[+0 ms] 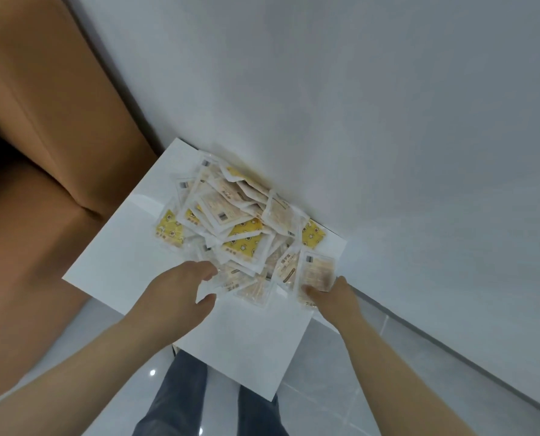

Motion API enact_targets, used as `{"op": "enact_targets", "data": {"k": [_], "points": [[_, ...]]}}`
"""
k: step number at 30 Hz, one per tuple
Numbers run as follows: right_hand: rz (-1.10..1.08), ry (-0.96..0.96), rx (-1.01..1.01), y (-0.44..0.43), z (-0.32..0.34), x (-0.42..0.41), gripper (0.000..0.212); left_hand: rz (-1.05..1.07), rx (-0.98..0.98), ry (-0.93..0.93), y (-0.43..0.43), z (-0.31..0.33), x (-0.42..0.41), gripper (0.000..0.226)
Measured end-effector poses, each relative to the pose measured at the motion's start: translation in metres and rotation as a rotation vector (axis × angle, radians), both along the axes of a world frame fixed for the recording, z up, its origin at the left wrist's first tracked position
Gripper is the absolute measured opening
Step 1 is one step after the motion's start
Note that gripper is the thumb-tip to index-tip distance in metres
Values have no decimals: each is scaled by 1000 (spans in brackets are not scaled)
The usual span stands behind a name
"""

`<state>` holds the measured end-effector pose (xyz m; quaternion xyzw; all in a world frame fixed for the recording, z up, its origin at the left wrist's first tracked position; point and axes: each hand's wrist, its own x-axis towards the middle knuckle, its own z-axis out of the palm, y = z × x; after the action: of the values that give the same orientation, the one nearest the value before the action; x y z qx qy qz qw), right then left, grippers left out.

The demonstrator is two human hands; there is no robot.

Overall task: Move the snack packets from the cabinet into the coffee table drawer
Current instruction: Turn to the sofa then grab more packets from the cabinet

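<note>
the right hand (334,297) pinches a pale packet (317,272) at its near edge, thumb on the front face. the left hand (177,287) reaches the near edge of the pile of snack packets (231,215), fingers bent among them; whether it grips one cannot be told. the pile, pale and yellow packets heaped loosely, lies on a white surface (130,247) hard against a white wall (356,105). a brown panel (42,121) stands to the left; below are dark trousers (180,391) and a grey tiled floor (356,388)
</note>
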<state>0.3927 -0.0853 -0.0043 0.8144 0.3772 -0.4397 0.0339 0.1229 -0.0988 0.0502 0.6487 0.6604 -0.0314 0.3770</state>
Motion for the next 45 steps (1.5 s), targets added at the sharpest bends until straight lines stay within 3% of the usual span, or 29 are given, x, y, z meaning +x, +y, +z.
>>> {"op": "enact_targets", "data": {"k": [2, 9, 13, 17, 19, 22, 25, 32, 38, 45], "points": [[-57, -6, 63, -2, -15, -5, 37, -2, 0, 4, 1, -9, 1, 41], [81, -282, 197, -12, -37, -30, 83, -2, -7, 5, 4, -22, 1, 43], [204, -227, 289, -5, -45, -31, 81, -11, 2, 11, 8, -23, -1, 44], [275, -242, 288, 8, -51, -27, 105, -12, 12, 6, 13, -24, -1, 43], [266, -269, 259, 15, -49, -27, 96, -13, 19, 3, 14, -25, 0, 42], [181, -259, 128, 21, -45, -30, 73, -11, 17, -6, 16, -26, 2, 41], [75, -220, 51, 18, -45, -30, 65, -7, 16, -13, 16, -25, 3, 41], [-901, 259, 155, 30, -32, -26, 41, 1, 27, -25, 20, -22, 3, 39], [-838, 118, 257, 49, -34, -45, 63, 5, 34, -20, 21, -21, 3, 38], [-915, 237, 173, 59, -32, -45, 51, 1, 24, -23, 20, -21, 3, 39]]}}
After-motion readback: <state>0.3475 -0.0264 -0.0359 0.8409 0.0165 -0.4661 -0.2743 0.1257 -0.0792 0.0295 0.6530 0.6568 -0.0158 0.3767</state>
